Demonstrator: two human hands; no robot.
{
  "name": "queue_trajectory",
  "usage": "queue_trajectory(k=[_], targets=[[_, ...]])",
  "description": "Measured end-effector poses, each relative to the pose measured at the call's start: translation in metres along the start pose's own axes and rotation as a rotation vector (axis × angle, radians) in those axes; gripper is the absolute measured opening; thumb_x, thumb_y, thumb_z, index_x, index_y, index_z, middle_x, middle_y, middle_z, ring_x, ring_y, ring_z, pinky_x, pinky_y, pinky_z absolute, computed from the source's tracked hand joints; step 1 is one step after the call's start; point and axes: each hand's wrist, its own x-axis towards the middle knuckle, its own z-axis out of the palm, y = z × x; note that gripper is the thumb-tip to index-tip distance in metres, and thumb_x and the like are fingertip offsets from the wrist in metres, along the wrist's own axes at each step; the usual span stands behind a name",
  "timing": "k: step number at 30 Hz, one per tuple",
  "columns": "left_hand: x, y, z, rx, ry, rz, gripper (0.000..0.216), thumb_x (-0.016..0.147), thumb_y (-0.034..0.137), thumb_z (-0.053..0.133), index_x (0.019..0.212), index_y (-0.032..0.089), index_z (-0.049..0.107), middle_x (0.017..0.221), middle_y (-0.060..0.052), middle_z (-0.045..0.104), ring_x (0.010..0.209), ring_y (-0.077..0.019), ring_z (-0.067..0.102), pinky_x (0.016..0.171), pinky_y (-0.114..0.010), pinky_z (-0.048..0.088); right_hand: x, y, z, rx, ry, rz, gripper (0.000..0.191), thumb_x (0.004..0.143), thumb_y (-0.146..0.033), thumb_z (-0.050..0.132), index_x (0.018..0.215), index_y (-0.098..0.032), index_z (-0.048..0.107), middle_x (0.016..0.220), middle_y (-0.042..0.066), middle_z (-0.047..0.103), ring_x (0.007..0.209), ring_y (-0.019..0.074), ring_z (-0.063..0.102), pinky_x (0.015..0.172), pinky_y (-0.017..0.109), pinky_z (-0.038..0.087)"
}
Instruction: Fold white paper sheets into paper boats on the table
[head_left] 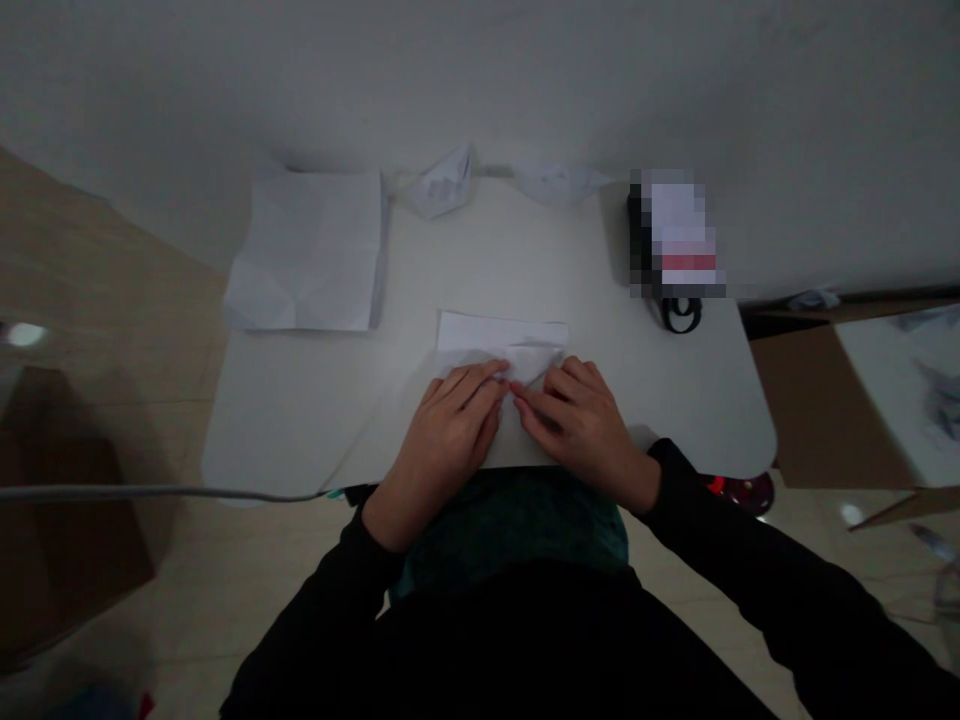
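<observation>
A folded sheet of white paper (472,332) lies near the front edge of the white table, with a creased flap at its right side. My left hand (459,415) presses on the paper's lower left part, fingers together. From the other side my right hand (574,412) pinches the lower edge of the flap, its fingers curled. Both hands' fingertips nearly meet at the middle of the paper. The paper's lower edge is partly hidden under the fingers.
A stack of white paper (307,255) lies at the table's back left. Two folded paper boats (444,185) stand along the back edge by the wall. A blurred-out item with a black strap (681,315) sits back right. Cardboard boxes (832,400) flank the white table (285,420).
</observation>
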Motion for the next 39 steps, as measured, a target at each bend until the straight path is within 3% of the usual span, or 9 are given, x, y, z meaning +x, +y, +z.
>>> queue_trajectory(k=[9, 13, 20, 23, 26, 29, 32, 36, 39], targets=[[0.003, 0.005, -0.002, 0.079, -0.029, -0.007, 0.017, 0.102, 0.019, 0.053, 0.114, 0.016, 0.065, 0.144, -0.010, 0.064, 0.119, -0.0260, 0.063, 0.089, -0.041, 0.052, -0.003, -0.001, 0.003, 0.012, -0.015, 0.053, 0.030, 0.103, -0.025, 0.054, 0.097, -0.017, 0.082, 0.055, -0.001, 0.068, 0.052, 0.0137, 0.054, 0.063, 0.033, 0.031], [0.008, 0.011, -0.002, 0.137, -0.014, -0.059, 0.016, 0.103, 0.028, 0.054, 0.103, 0.017, 0.066, 0.138, -0.008, 0.069, 0.112, -0.0266, 0.064, 0.086, -0.042, 0.051, -0.006, -0.002, 0.000, -0.045, -0.019, 0.162, 0.033, 0.103, -0.033, 0.054, 0.098, -0.021, 0.084, 0.052, 0.000, 0.066, 0.047, 0.0130, 0.054, 0.061, 0.032, 0.030], [0.013, 0.008, -0.004, 0.137, -0.040, -0.042, 0.015, 0.102, 0.026, 0.055, 0.105, 0.017, 0.067, 0.135, -0.009, 0.070, 0.108, -0.0268, 0.063, 0.085, -0.042, 0.051, -0.005, 0.013, -0.008, -0.143, -0.092, 0.419, 0.043, 0.103, -0.045, 0.051, 0.085, -0.025, 0.084, 0.055, 0.002, 0.069, 0.048, 0.0147, 0.056, 0.060, 0.031, 0.031], [0.010, 0.006, -0.004, 0.130, -0.052, -0.025, 0.017, 0.100, 0.018, 0.053, 0.109, 0.017, 0.068, 0.137, -0.010, 0.069, 0.108, -0.0267, 0.063, 0.085, -0.042, 0.052, -0.001, 0.023, -0.011, -0.192, -0.092, 0.502, 0.043, 0.102, -0.049, 0.051, 0.087, -0.026, 0.084, 0.056, 0.002, 0.068, 0.049, 0.0169, 0.056, 0.056, 0.030, 0.026], [0.006, 0.002, -0.005, 0.110, -0.084, -0.014, 0.033, 0.095, 0.005, 0.047, 0.118, 0.017, 0.068, 0.142, -0.011, 0.066, 0.110, -0.0270, 0.063, 0.085, -0.044, 0.054, 0.001, 0.029, -0.012, -0.208, -0.090, 0.536, 0.046, 0.102, -0.050, 0.048, 0.088, -0.025, 0.084, 0.057, 0.003, 0.069, 0.050, 0.0171, 0.057, 0.054, 0.030, 0.025], [0.004, -0.003, -0.006, 0.083, -0.104, -0.006, 0.047, 0.090, -0.003, 0.042, 0.122, 0.017, 0.068, 0.143, -0.010, 0.065, 0.109, -0.0265, 0.063, 0.085, -0.044, 0.055, 0.001, 0.027, -0.010, -0.191, -0.112, 0.447, 0.044, 0.103, -0.044, 0.045, 0.095, -0.022, 0.083, 0.059, 0.004, 0.071, 0.051, 0.0163, 0.059, 0.054, 0.030, 0.027], [0.003, -0.008, -0.006, 0.051, -0.105, 0.010, 0.052, 0.086, -0.007, 0.042, 0.124, 0.018, 0.068, 0.144, -0.008, 0.065, 0.110, -0.0256, 0.063, 0.088, -0.043, 0.055, -0.002, 0.012, -0.004, -0.162, -0.129, 0.230, 0.039, 0.104, -0.033, 0.045, 0.104, -0.016, 0.081, 0.061, 0.005, 0.073, 0.051, 0.0150, 0.060, 0.054, 0.031, 0.032], [0.003, -0.008, -0.005, 0.042, -0.096, 0.005, 0.045, 0.090, -0.004, 0.046, 0.123, 0.017, 0.068, 0.144, -0.008, 0.065, 0.110, -0.0251, 0.062, 0.090, -0.042, 0.055, -0.008, -0.014, 0.006, -0.112, -0.091, -0.048, 0.036, 0.103, -0.022, 0.046, 0.105, -0.007, 0.078, 0.059, 0.005, 0.072, 0.050, 0.0144, 0.059, 0.054, 0.032, 0.040], [0.001, -0.006, -0.003, 0.052, -0.090, -0.001, 0.040, 0.094, 0.002, 0.048, 0.125, 0.017, 0.067, 0.145, -0.009, 0.064, 0.111, -0.0251, 0.062, 0.092, -0.043, 0.055, -0.012, -0.024, 0.010, -0.061, -0.105, -0.111, 0.033, 0.102, -0.021, 0.048, 0.108, -0.006, 0.077, 0.062, 0.006, 0.073, 0.051, 0.0148, 0.059, 0.054, 0.032, 0.042]])
